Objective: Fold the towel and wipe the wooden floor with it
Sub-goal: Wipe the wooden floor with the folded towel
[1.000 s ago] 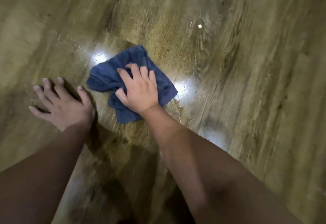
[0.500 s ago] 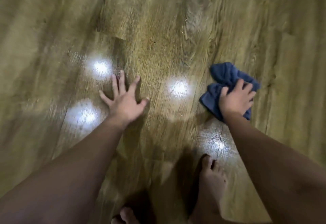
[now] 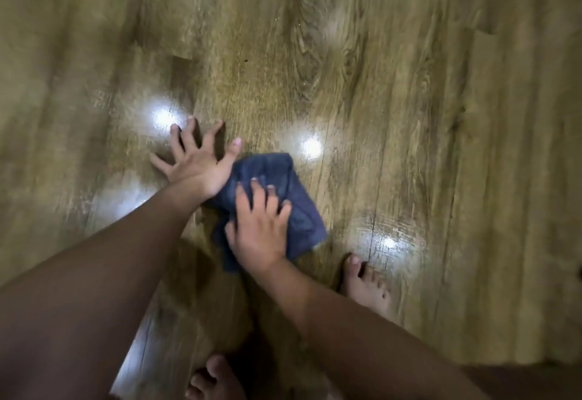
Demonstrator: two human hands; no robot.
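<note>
The right hand point(image 3: 259, 226) lies flat on the folded blue towel point(image 3: 296, 207), fingers spread and nearly straight, pressing the cloth down rather than gripping it. The towel sits on the wooden floor point(image 3: 409, 84), bunched under the palm, with its far corner poking out past the fingertips. Just beside it, the left hand point(image 3: 196, 160) is planted on the bare boards with fingers splayed wide, holding nothing; its wrist touches the towel's left edge. A bare foot point(image 3: 365, 286) stands near the towel's right corner, another foot point(image 3: 214, 380) at the bottom edge. Bright light spots point(image 3: 311, 147) glare on the glossy boards around the hands.
</note>
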